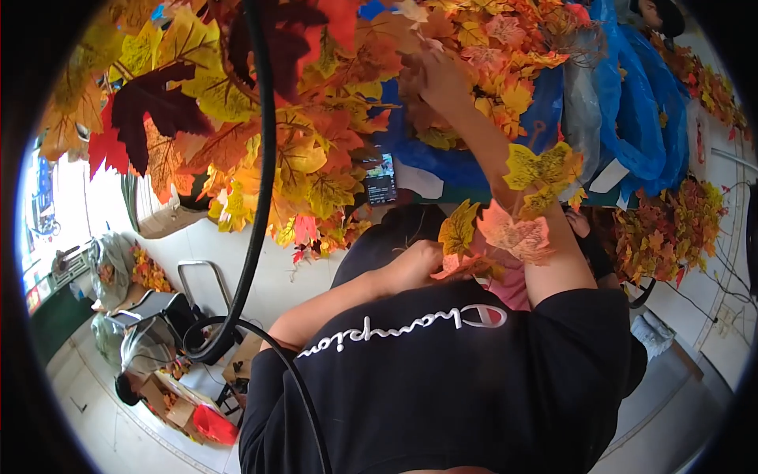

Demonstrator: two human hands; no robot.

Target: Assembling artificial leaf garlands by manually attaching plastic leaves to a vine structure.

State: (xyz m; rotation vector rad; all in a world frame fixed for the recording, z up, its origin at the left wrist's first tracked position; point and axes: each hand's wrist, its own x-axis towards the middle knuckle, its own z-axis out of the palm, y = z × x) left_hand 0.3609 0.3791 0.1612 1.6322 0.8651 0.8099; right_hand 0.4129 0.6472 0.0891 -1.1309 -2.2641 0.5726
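Note:
My left hand (pixel 412 265) is in front of my chest, closed on a bunch of artificial maple leaves (pixel 505 229), yellow and pinkish orange, that spreads across my right forearm. My right hand (pixel 442 79) is raised into a dense mass of artificial autumn foliage (pixel 300 150) of red, orange and yellow leaves. Its fingers pinch a brownish orange leaf (pixel 410 77) there. I am wearing a black T-shirt (pixel 442 387).
A thick black cable (pixel 260 166) hangs down through the foliage and loops at my left. Blue plastic bags (pixel 639 110) and more leaf bundles (pixel 671 225) lie to the right. A phone (pixel 380 183) lies beyond. Another person (pixel 130 383) sits low at left among cardboard boxes and a red bag (pixel 213 423).

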